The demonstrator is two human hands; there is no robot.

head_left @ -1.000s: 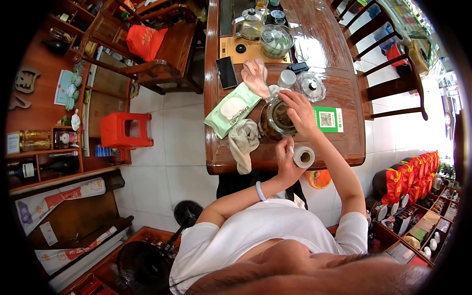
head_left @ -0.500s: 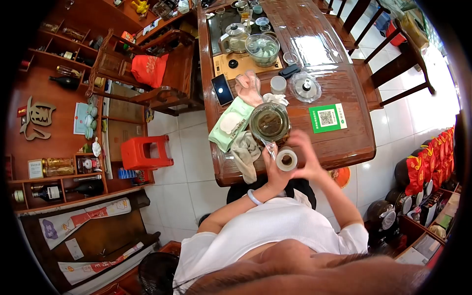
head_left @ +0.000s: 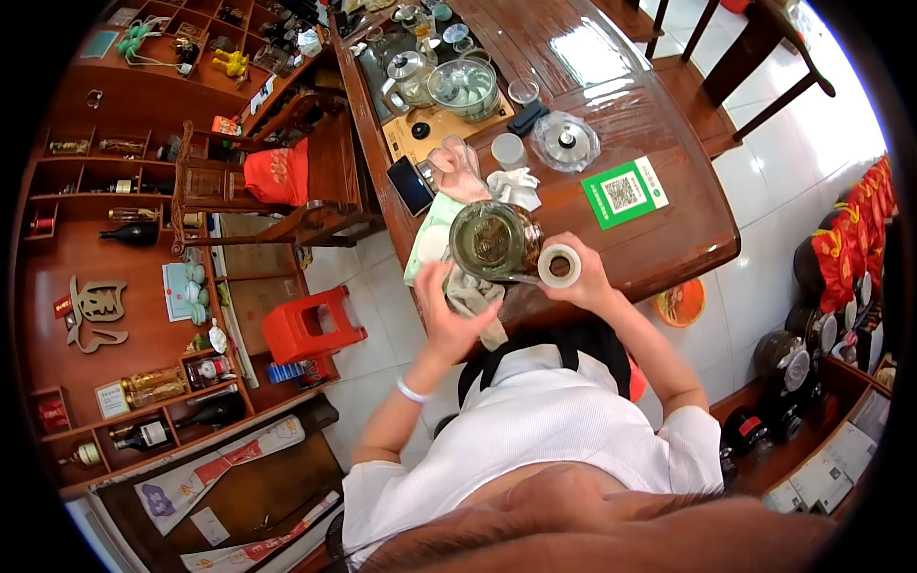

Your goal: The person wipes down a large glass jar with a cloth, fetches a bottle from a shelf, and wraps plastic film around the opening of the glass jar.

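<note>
A big glass jar (head_left: 489,239) stands at the near end of the table, its top covered in clear film, with dark contents showing at its side. My right hand (head_left: 592,277) grips a roll of clear stretch film (head_left: 545,268) by the jar's right side, its hollow core facing up. A strip of film runs from the roll along the jar's near side. My left hand (head_left: 454,320) is off the roll, fingers apart and thumb out, near the jar's left side. Below the jar lies a grey cloth (head_left: 475,294), partly behind that hand.
Around the jar are a wet-wipe pack (head_left: 421,250), pink gloves (head_left: 456,170), a phone (head_left: 411,185), a white-lidded cup (head_left: 508,150), a film-wrapped lid (head_left: 565,142) and a green QR card (head_left: 625,192). Farther back sit a glass teapot (head_left: 411,81) and a glass bowl (head_left: 463,89).
The film roll has passed from my left hand to my right. My left hand has let go and moved left. The camera view has turned, shifting the room.
</note>
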